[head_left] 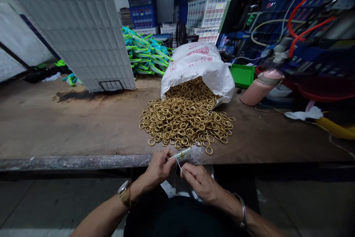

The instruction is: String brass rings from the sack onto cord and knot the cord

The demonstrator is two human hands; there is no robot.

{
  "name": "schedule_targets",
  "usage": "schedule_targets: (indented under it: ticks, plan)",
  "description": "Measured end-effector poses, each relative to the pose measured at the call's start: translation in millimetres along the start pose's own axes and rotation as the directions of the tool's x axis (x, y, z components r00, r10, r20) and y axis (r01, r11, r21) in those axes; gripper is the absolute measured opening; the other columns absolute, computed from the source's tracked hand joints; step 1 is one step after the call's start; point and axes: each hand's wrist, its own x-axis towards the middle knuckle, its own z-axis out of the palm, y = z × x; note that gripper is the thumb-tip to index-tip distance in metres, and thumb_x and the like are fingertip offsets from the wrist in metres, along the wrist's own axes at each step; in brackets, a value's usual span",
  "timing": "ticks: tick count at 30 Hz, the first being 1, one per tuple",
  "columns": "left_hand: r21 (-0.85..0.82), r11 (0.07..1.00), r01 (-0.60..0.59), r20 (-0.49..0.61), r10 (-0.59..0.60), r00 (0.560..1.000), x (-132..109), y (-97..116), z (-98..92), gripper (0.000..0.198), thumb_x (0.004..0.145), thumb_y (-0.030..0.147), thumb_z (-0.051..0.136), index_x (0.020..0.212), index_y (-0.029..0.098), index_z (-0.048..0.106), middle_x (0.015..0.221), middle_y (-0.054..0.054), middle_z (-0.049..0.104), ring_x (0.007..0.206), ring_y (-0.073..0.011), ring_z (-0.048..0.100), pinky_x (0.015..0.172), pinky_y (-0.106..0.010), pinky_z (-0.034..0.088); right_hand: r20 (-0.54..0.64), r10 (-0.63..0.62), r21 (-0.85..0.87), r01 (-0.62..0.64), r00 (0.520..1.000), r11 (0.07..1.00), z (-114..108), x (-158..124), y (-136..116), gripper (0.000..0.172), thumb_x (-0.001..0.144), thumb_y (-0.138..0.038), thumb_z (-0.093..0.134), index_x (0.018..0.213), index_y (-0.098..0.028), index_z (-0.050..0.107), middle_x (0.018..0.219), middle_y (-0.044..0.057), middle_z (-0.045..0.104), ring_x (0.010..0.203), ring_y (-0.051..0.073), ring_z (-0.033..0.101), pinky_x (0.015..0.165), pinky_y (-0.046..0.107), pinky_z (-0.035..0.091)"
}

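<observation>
My left hand (159, 168) is closed in a pinch on a small pale tube-like piece (183, 153) just in front of the table edge. My right hand (200, 180) is closed too, pinching a thin white string (179, 163) that runs up to that piece. Both hands hover over my lap, below the workbench (69, 126). Just beyond them a heap of brass rings (187, 117) spills onto the bench from a white sack (198, 65) lying on its side. One loose ring (209, 150) lies closest to my hands.
A tall white ribbed panel (83, 26) stands at the back left. Behind the sack lie stacked teal packets (145, 54), a green tray (242, 75) and a pink bottle (260, 87) on its side. Blue and white crates, hoses and machinery crowd the right.
</observation>
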Motion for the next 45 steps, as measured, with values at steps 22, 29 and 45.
schedule_targets:
  ticks: [22,29,45]
  plan:
    - [-0.558,0.741,0.373,0.481,-0.077,0.873,-20,18,-24.0,0.027,0.071,0.035,0.064,0.076,0.014,0.048,0.061,-0.001,0.062,0.051,-0.0093,0.054,0.052,-0.021,0.041,0.336,0.101,0.495,-0.267,0.937,0.827,-20,34,9,0.03,0.071,-0.044,0.056,0.063,-0.016,0.048,0.053,-0.007,0.038,0.046,0.005,0.028,0.043,0.02,0.02]
    - [-0.498,0.839,0.218,0.139,-0.172,0.975,-6,12,-18.8,0.028,0.073,0.039,0.06,0.073,0.015,0.046,0.062,0.0,0.06,0.049,-0.008,0.052,0.049,-0.019,0.039,0.209,0.173,0.477,-0.255,0.963,0.841,10,27,0,0.031,0.082,-0.045,0.042,0.069,-0.017,0.049,0.051,-0.008,0.031,0.043,0.006,0.022,0.041,0.02,0.019]
    - [0.464,0.855,-0.233,0.321,0.083,0.943,-5,12,-26.7,0.013,0.079,0.018,0.044,0.081,0.019,0.057,0.068,-0.004,0.058,0.062,-0.0179,0.05,0.06,-0.029,0.037,0.105,-0.168,-0.483,0.198,0.98,0.853,-28,48,-24,0.02,0.081,-0.018,0.041,0.062,-0.018,0.048,0.055,-0.004,0.042,0.05,0.008,0.032,0.051,0.024,0.019]
